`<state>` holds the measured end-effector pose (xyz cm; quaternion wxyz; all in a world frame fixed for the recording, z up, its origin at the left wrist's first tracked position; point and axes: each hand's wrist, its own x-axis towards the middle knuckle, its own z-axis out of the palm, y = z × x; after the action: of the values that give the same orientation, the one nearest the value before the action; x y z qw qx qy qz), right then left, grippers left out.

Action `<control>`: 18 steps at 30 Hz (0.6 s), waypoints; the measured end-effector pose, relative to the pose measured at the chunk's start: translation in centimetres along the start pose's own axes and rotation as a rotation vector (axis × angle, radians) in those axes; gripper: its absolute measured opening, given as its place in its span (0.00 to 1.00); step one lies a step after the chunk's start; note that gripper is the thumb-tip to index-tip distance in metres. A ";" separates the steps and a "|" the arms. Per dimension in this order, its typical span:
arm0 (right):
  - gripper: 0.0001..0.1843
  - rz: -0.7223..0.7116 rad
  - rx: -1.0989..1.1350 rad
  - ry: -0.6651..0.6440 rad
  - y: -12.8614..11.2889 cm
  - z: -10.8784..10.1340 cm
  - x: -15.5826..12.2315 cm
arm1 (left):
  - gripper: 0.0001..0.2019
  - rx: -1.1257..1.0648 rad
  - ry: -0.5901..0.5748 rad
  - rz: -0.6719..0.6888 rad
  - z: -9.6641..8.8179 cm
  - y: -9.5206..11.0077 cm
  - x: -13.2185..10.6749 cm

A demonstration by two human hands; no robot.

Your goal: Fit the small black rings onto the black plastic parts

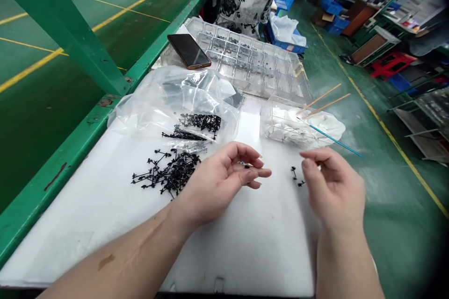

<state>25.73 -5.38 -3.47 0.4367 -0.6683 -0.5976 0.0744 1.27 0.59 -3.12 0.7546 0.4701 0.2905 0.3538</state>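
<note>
Left hand (224,180) is pinching a small black part (246,165) between nearly closed fingers at the centre of the worktop (245,243), right hand (333,187) is hovering by loose black bits (296,175) near the right edge, grip unclear; seemingly mid-sorting, next needing a fine fingertip pick.

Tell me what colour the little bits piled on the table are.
The little bits are black, clearest in the head view.
</note>
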 end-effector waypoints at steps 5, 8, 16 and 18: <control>0.16 -0.246 0.252 -0.282 -4.1 2.3 -1.7 | 0.20 0.532 -0.002 0.253 0.1 -0.5 -0.9; 0.14 -0.212 0.247 -0.360 -5.0 2.9 -1.8 | 0.24 0.683 -0.044 0.336 0.0 -0.8 -1.4; 0.08 -0.173 0.243 -0.348 -5.6 3.4 -1.5 | 0.32 0.839 -0.184 0.355 -0.6 -1.1 -1.3; 0.08 -0.123 0.296 -0.372 -5.5 3.3 -1.7 | 0.30 0.804 -0.179 0.411 -0.5 -1.1 -1.1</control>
<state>19.18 -5.76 -2.47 0.4160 -0.5339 -0.6901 0.2563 0.49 -0.38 -4.23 0.4484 0.8022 0.2392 0.3134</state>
